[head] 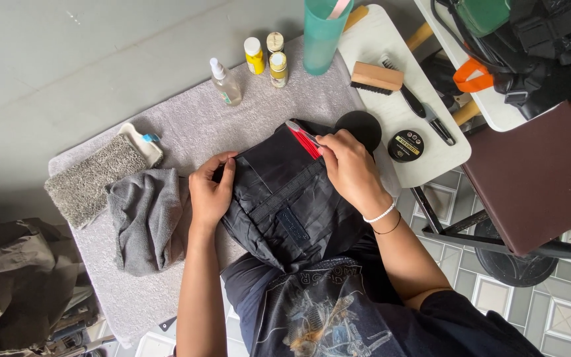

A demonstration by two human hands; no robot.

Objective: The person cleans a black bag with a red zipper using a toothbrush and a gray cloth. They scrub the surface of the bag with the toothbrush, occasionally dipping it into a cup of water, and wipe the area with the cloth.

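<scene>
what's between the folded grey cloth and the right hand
In the head view, the left hand and the black bag it grips lie between the grey cloth and the right hand.

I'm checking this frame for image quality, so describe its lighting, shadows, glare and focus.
Head view: soft, even light with no harsh glare; faint shadows lie beside the left hand and right hand on the black bag. The bag's dark folds lose detail. Focus is sharp on the grey towel and small bottles. Wide-angle lens bends the white table edges.
</scene>
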